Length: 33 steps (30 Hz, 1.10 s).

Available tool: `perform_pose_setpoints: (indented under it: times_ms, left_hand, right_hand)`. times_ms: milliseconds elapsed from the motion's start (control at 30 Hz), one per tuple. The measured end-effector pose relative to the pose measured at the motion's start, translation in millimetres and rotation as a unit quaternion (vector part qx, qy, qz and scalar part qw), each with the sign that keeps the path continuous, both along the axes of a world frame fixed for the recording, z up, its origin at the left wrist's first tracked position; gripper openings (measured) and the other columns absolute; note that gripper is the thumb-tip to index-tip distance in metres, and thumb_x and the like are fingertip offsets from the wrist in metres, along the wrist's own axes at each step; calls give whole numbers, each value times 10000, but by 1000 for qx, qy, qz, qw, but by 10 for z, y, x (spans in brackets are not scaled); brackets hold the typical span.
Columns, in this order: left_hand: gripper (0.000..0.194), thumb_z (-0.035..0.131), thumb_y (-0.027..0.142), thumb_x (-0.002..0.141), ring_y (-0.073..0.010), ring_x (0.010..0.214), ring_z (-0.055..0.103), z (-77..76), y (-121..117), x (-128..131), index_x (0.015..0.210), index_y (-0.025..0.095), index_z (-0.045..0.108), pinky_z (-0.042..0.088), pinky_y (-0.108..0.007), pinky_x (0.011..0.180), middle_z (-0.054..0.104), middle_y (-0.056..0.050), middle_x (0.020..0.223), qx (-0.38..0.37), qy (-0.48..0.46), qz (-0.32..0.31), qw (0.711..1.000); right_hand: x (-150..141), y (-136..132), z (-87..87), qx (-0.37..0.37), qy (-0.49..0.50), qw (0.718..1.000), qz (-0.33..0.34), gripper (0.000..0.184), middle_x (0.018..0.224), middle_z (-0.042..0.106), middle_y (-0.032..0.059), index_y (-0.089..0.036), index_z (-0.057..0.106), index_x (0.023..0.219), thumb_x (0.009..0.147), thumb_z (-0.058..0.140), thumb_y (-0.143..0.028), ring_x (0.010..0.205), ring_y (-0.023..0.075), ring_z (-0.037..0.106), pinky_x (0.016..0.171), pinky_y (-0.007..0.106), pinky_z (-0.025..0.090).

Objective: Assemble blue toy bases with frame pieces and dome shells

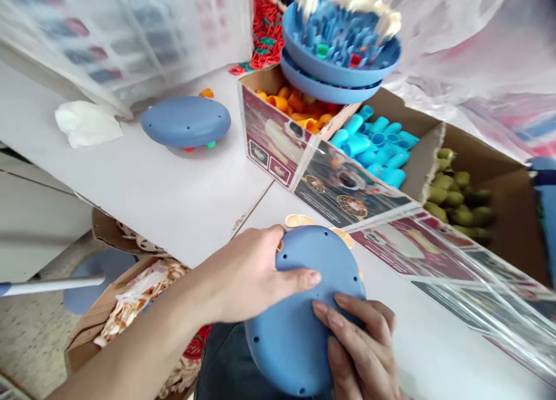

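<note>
A round blue plastic disc [289,345] lies in both my hands, its underside with small holes facing up. My left hand [245,275] reaches over its far part, thumb across the face and fingers curled around the rim. My right hand [358,351] grips the near right edge from below. Pale cream petal-shaped pieces [299,220] stick out past the far rim. A similar blue disc [186,121] rests on the white table [152,197] beyond my hands, with small coloured pieces showing beneath it.
Open cardboard boxes hold orange pieces [295,107], cyan tubes [371,142] and olive-green pieces [456,194]. Stacked blue trays of pegs [341,47] sit above them. A crumpled white tissue [87,124] lies on the table. A cardboard box of cream pieces [143,296] stands below left. Plastic sheeting hangs around.
</note>
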<state>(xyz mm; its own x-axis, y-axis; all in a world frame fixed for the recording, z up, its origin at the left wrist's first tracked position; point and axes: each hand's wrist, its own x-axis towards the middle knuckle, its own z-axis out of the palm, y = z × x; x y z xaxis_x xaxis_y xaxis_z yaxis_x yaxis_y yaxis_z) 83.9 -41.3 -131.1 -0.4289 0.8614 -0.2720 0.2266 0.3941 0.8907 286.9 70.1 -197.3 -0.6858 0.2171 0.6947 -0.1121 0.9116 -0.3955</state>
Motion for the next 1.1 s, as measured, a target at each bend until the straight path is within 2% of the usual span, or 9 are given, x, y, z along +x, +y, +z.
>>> perform_pose_setpoints:
  times_ms: [133, 200, 267, 400, 533, 667, 800, 933, 1100]
  left_hand:
    - [532, 774, 411, 839, -303, 996, 762, -25, -40, -4, 1306, 198, 631, 629, -398, 825, 777, -106, 1144, 22, -273, 23, 961]
    - [630, 824, 396, 808, -309, 969, 770, -34, -68, 30, 1347, 160, 598, 636, -409, 824, 779, -136, 1136, 26, -331, 61, 941]
    - [666, 841, 395, 804, -306, 979, 770, -31, -93, 83, 1368, 148, 588, 638, -384, 814, 782, -146, 1132, 38, -335, 85, 938]
    - [596, 789, 420, 859, -314, 1072, 745, 13, -124, 213, 1364, 160, 609, 630, -346, 837, 777, -140, 1162, 69, -315, 111, 940]
    - [645, 791, 419, 849, -348, 1125, 709, 97, -167, 360, 1388, 141, 571, 603, -409, 932, 741, -156, 1232, 115, -263, 140, 948]
    - [655, 844, 394, 791, -324, 1095, 687, 223, -261, 530, 1368, 223, 586, 605, -375, 857, 707, -114, 1243, 191, -160, 62, 967]
    - [453, 882, 249, 741, -219, 969, 642, 426, -321, 645, 1148, 265, 684, 551, -258, 761, 656, -53, 1092, 241, 14, -34, 970]
    - [439, 870, 198, 740, -209, 928, 618, 613, -295, 685, 1140, 272, 702, 533, -253, 738, 642, -50, 1047, 269, 72, -115, 954]
    - [479, 829, 143, 770, -223, 1001, 641, 598, -253, 747, 1214, 276, 708, 552, -253, 777, 654, -61, 1126, 336, 78, -81, 935]
  right_hand:
    - [-94, -13, -4, -23, 71, 997, -1, 411, 1038, 804, 55, -130, 669, 1244, 880, 497, -47, 1004, 237, 715, 804, 388, 501]
    - [-92, 50, -13, -23, 81, 996, -10, 418, 1105, 789, 72, -126, 658, 1270, 891, 506, -40, 1011, 231, 701, 824, 387, 503]
    - [-27, 150, -16, -20, 95, 995, -19, 448, 1160, 775, 91, -125, 641, 1308, 891, 522, -14, 1020, 231, 687, 847, 396, 502]
    - [234, 367, -25, -19, 135, 990, -35, 512, 1215, 756, 100, -147, 604, 1394, 900, 539, -27, 1046, 250, 666, 891, 429, 491]
    - [455, 477, -63, -88, 164, 981, -62, 474, 1251, 731, 80, -214, 610, 1411, 948, 550, -132, 1090, 267, 637, 926, 443, 496]
    - [554, 381, -49, -149, 175, 972, -53, 436, 1298, 678, 85, -249, 577, 1437, 1011, 482, -248, 1161, 285, 595, 942, 462, 519]
    - [646, 158, 100, -226, 166, 959, 40, 482, 1339, 631, 108, -227, 560, 1437, 1035, 376, -419, 1185, 316, 554, 968, 507, 511]
    - [726, 28, 331, -216, 169, 956, 102, 524, 1262, 639, 110, -202, 519, 1462, 1008, 440, -450, 1063, 292, 537, 868, 461, 528]
    - [745, 97, 547, -159, 180, 964, 114, 491, 1301, 618, 141, -148, 478, 1477, 1016, 459, -318, 1116, 273, 559, 925, 428, 534]
